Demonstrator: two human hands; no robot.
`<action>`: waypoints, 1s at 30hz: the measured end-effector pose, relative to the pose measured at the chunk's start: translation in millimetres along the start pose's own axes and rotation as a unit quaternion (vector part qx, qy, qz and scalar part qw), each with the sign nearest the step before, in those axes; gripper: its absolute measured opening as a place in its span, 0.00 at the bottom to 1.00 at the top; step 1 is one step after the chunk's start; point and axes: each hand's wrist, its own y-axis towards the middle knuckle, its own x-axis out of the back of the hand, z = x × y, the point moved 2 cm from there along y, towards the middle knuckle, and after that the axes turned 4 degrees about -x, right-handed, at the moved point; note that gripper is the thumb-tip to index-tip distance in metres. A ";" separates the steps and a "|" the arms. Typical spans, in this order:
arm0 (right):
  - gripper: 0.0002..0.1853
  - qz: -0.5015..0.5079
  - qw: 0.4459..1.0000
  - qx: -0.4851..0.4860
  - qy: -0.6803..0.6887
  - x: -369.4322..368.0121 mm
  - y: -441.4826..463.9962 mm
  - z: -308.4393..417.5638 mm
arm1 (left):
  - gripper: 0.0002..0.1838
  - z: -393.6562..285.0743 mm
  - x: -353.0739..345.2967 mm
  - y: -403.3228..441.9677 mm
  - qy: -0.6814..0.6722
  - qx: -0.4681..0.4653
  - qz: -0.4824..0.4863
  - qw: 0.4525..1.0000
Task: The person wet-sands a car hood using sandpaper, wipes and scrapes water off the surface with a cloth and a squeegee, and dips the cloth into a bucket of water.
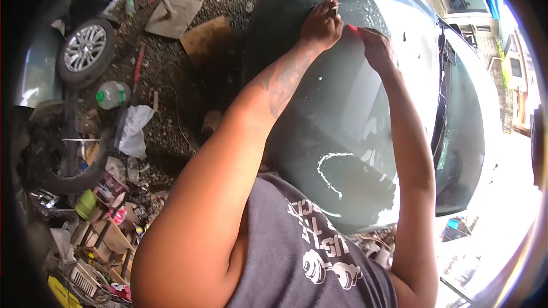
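A dark green car hood (pixel 331 102) spreads out in front of me, with small drops and white flecks on its far part. My left hand (pixel 323 25) is closed over that far part, and a small pale edge shows at its fingers; what it belongs to I cannot make out. Close by on the right, my right hand (pixel 378 49) is closed on a small red object (pixel 355 30) that points toward the left hand. Its exact kind is hidden by the fingers. Nearer to me, a jagged white line (pixel 321 172) borders a darker patch of the hood.
The windshield (pixel 461 120) lies to the right. On the gravel at left are a wheel (pixel 85 52), a plastic bottle (pixel 113 94), a cardboard piece (pixel 206 39), a white plastic bag (pixel 136 131) and a black bumper-like part (pixel 71 182). Mixed clutter fills the lower left.
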 end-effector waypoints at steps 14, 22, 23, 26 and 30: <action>0.17 0.084 0.980 -0.166 -0.068 49.6 -230.6 80.2 | 0.38 -30.6 -8.0 -1.8 0.049 0.040 0.119 0.991; 0.35 0.007 0.922 -0.379 -0.076 54.5 -241.8 -117.6 | 0.38 -35.8 2.0 3.1 0.066 0.036 0.162 0.984; 0.35 0.016 0.921 -0.381 -0.081 41.6 -249.6 -130.4 | 0.38 -37.4 1.0 2.1 0.072 0.032 0.179 0.981; 0.40 0.005 0.901 -0.401 -0.164 21.7 -258.3 -139.9 | 0.37 -41.0 -6.2 0.1 0.075 0.039 0.196 0.977; 0.38 0.013 0.870 -0.461 -0.176 17.2 -257.4 -141.2 | 0.35 -41.8 -3.3 6.5 0.109 0.013 0.236 0.966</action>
